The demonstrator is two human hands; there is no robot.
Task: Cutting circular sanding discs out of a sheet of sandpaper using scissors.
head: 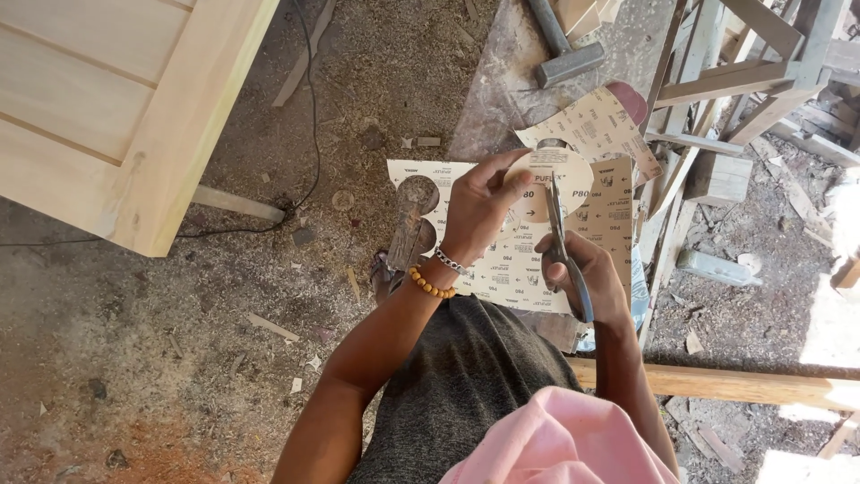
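While left hand (479, 211) pinches the sandpaper disc (546, 184), right hand (587, 278) grips scissors (563, 246); blades point away, lengthwise.

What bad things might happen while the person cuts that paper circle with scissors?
The scissors cut right beside the left hand gripping the sandpaper disc, so the fingers might get nicked. The disc is small, so it may twist and the round edge come out crooked. The big sandpaper sheet lies loose underneath and might slide off.
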